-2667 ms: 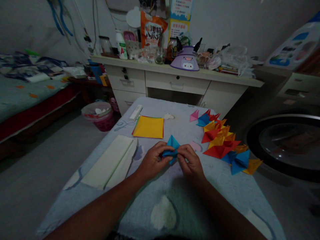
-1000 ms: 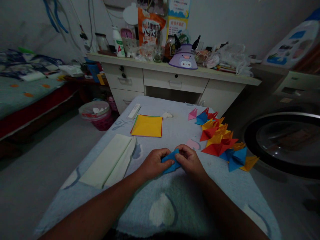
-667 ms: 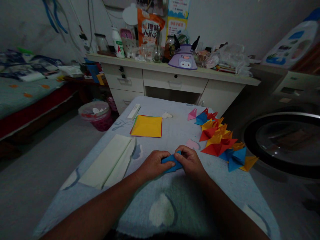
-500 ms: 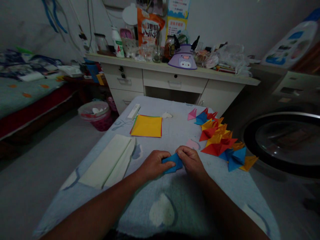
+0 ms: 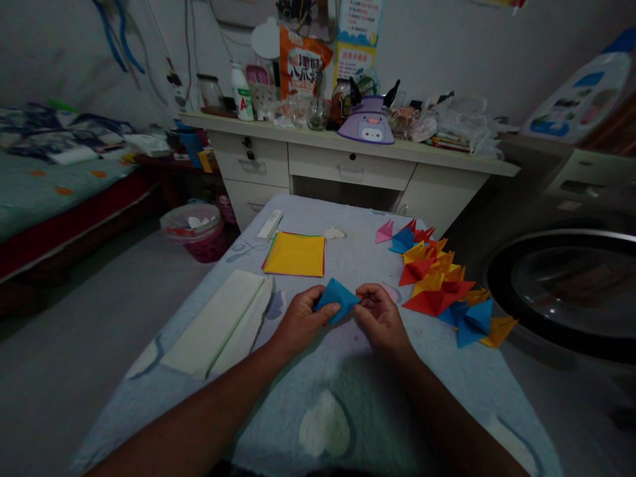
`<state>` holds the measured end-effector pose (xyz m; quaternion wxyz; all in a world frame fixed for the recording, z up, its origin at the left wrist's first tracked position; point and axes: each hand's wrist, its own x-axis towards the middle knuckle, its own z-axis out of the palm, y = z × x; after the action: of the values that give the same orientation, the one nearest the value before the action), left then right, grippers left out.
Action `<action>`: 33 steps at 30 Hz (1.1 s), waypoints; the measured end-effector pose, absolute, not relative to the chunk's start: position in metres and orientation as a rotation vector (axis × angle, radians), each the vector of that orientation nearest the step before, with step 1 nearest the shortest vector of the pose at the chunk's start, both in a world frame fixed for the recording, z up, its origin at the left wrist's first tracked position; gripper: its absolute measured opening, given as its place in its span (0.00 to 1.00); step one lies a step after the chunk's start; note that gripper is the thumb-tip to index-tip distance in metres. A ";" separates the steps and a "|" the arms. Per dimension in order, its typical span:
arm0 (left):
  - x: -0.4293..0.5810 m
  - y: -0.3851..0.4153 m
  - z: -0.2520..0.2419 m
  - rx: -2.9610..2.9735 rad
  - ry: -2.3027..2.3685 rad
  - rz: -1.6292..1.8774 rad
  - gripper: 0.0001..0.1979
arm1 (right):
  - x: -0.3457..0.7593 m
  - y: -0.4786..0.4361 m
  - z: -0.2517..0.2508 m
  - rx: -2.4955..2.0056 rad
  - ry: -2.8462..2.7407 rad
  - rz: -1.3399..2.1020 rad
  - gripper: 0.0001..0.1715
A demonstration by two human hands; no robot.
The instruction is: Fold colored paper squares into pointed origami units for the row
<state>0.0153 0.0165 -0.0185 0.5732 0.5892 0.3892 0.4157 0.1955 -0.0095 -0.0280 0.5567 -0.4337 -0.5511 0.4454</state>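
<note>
Between my hands, above the cloth-covered table, is a folded piece of blue origami paper (image 5: 338, 298), turned like a diamond. My left hand (image 5: 304, 319) pinches its left side, thumb on the front face. The fingertips of my right hand (image 5: 378, 313) close on its right corner. Beyond my hands lies a stack of square paper (image 5: 295, 254), yellow on top with other colours along its edges. To the right stands a row of folded paper pieces (image 5: 432, 295) in red, orange, blue and pink.
A folded pale cloth (image 5: 216, 324) lies on the left of the table (image 5: 358, 384), with a small white box (image 5: 269, 225) farther back. A white cabinet (image 5: 318, 156) stands behind. A pink bin (image 5: 201, 242) is on the floor at left, a washing machine (image 5: 581, 265) at right.
The blue paper has turned from lying low and flat between my fingers to a raised diamond shape. My right hand has shifted to its right corner, and the view has moved slightly.
</note>
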 end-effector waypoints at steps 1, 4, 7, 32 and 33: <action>0.016 0.016 -0.019 1.377 0.909 0.991 0.11 | 0.195 -0.010 -0.029 -1.032 -1.324 1.015 0.14; 0.017 0.013 -0.018 1.420 0.893 1.082 0.11 | 0.196 -0.012 -0.026 -1.034 -1.415 0.873 0.12; 0.017 0.009 -0.016 1.502 0.909 1.176 0.20 | 0.196 -0.015 -0.020 -1.023 -1.524 0.733 0.12; 0.013 0.007 -0.018 1.682 0.997 1.193 0.12 | 0.195 -0.018 -0.011 -1.026 -1.581 0.638 0.11; 0.013 0.007 -0.017 1.688 0.991 1.181 0.11 | 0.195 -0.018 -0.011 -1.020 -1.562 0.666 0.09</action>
<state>0.0132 0.0073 -0.0171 0.4148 0.6719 0.3943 0.4701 0.1951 -0.0175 -0.0110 0.5485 -0.4308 -0.6593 0.2811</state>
